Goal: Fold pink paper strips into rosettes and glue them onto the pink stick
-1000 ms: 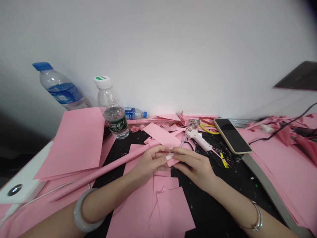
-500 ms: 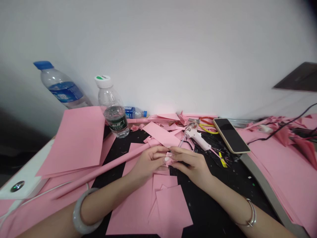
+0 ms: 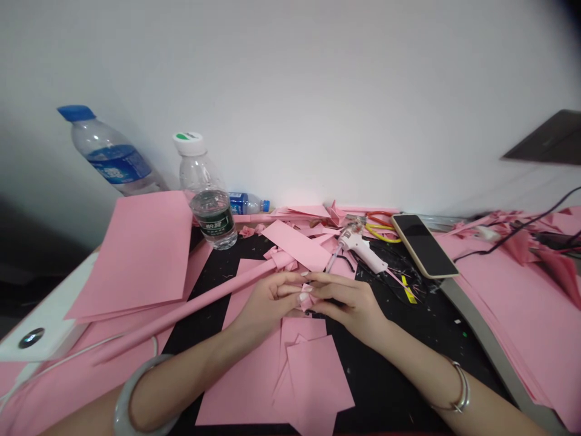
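My left hand (image 3: 265, 300) and my right hand (image 3: 347, 301) meet above the black work mat (image 3: 376, 381), pinching a small folded piece of pink paper (image 3: 307, 297) between their fingertips. Most of that piece is hidden by my fingers. A long rolled pink paper tube (image 3: 181, 316) runs from under my left hand's side toward the lower left. Loose pink paper sheets (image 3: 308, 375) lie below my wrists. A pale bangle (image 3: 131, 402) circles my left forearm, and a silver bracelet (image 3: 460, 390) circles my right wrist.
Behind my hands lie a white glue gun (image 3: 358, 247), red-and-yellow-handled scissors (image 3: 381, 227) and a smartphone (image 3: 424, 245). Several plastic water bottles (image 3: 206, 206) stand or lean by the white wall. Stacks of pink paper (image 3: 136, 248) fill both sides.
My hands have closed in, so less of the small pink piece shows. The bangle sits further down my left forearm, and the whole view has shifted slightly.
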A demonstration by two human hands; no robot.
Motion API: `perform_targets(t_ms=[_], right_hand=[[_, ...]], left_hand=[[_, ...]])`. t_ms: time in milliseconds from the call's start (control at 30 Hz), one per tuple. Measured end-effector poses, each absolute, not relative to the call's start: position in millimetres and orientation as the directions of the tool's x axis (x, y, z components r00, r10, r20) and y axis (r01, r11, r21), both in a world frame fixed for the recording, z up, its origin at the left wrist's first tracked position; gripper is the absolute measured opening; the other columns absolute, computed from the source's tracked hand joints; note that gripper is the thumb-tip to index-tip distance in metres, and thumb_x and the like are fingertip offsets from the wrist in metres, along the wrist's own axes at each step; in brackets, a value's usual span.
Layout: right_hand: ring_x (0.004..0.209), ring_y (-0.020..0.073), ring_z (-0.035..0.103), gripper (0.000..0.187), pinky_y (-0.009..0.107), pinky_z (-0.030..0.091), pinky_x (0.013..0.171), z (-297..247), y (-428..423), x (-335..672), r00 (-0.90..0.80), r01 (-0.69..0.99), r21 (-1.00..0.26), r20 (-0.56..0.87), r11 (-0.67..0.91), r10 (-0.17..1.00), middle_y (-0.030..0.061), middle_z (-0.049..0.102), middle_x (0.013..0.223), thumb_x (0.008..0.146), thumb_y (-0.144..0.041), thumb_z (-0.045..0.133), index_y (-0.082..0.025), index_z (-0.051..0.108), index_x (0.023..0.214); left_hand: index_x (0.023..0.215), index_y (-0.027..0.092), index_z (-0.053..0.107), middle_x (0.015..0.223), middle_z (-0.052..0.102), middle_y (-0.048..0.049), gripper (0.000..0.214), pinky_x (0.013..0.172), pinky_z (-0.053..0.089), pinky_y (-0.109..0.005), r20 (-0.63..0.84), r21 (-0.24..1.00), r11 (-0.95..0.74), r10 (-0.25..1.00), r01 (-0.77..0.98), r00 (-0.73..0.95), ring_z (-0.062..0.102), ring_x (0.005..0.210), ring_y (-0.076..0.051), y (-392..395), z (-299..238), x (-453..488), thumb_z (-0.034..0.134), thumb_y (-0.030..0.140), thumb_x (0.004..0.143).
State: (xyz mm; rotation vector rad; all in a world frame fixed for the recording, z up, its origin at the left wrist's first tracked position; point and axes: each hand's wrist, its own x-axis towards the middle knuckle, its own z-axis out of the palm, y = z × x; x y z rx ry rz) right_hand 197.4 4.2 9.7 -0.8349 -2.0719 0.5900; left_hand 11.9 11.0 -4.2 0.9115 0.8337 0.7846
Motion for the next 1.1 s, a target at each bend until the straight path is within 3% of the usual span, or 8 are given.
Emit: perform_targets(t_ms=[200, 300, 400, 767, 1100], right_hand=[[0.102, 0.02, 0.065, 0.02, 0.032, 0.057, 0.086, 10.6, -0.1, 197.7, -0.499, 0.479, -0.456, 0.562, 0.75, 0.66, 0.0115, 0.066, 0.117, 0.088, -0.012, 0.055, -0.018, 0.067, 0.103], [0.099, 0.0192, 0.066, 0.015, 0.031, 0.056, 0.083, 11.5, -2.3, 197.2, -0.464, 0.518, -0.418, 0.595, 0.746, 0.656, 0.0117, 0.067, 0.112, 0.086, -0.009, 0.057, -0.017, 0.066, 0.094], [0.093, 0.0176, 0.065, 0.011, 0.029, 0.055, 0.079, 12.2, -3.2, 196.3, -0.397, 0.528, -0.484, 0.586, 0.698, 0.707, 0.0116, 0.066, 0.104, 0.085, -0.007, 0.058, -0.017, 0.062, 0.082], [0.077, 0.0156, 0.055, 0.017, 0.028, 0.046, 0.067, 13.6, -1.9, 190.0, -0.305, 0.487, -0.709, 0.41, 0.511, 0.86, 0.0039, 0.054, 0.084, 0.086, -0.008, 0.051, -0.02, 0.047, 0.074], [0.062, 0.0135, 0.051, 0.013, 0.023, 0.041, 0.054, 4.6, -7.4, 187.5, -0.23, 0.525, -0.76, 0.308, 0.384, 0.923, 0.001, 0.055, 0.073, 0.086, -0.011, 0.045, -0.021, 0.043, 0.078]], left_hand=[[0.105, 0.017, 0.064, 0.093, 0.074, -0.0066, 0.034, 0.068, 0.057, -0.026, -0.306, 0.876, 0.423, 0.86, -0.233, 0.409, 0.069, 0.074, -0.015, 13.2, -4.8, 11.8, 0.073, 0.024, 0.073], [0.105, 0.017, 0.064, 0.093, 0.073, -0.0061, 0.034, 0.068, 0.057, -0.026, -0.325, 0.865, 0.439, 0.859, -0.242, 0.395, 0.069, 0.075, -0.015, 14.0, -5.2, 11.2, 0.073, 0.025, 0.073], [0.103, 0.017, 0.063, 0.091, 0.073, -0.005, 0.031, 0.07, 0.057, -0.027, -0.334, 0.863, 0.443, 0.861, -0.241, 0.385, 0.069, 0.077, -0.015, 14.2, -5.4, 11.3, 0.072, 0.023, 0.073], [0.089, 0.017, 0.067, 0.087, 0.071, -0.0037, 0.017, 0.066, 0.057, -0.027, -0.254, 0.914, 0.353, 0.881, -0.199, 0.398, 0.067, 0.082, -0.018, 11.2, -3.4, 12.6, 0.07, 0.022, 0.073], [0.078, 0.016, 0.063, 0.082, 0.07, -0.0029, 0.017, 0.066, 0.056, -0.029, -0.26, 0.915, 0.357, 0.878, -0.189, 0.402, 0.067, 0.076, -0.017, 9.8, -2.2, 14.0, 0.073, 0.025, 0.07]])
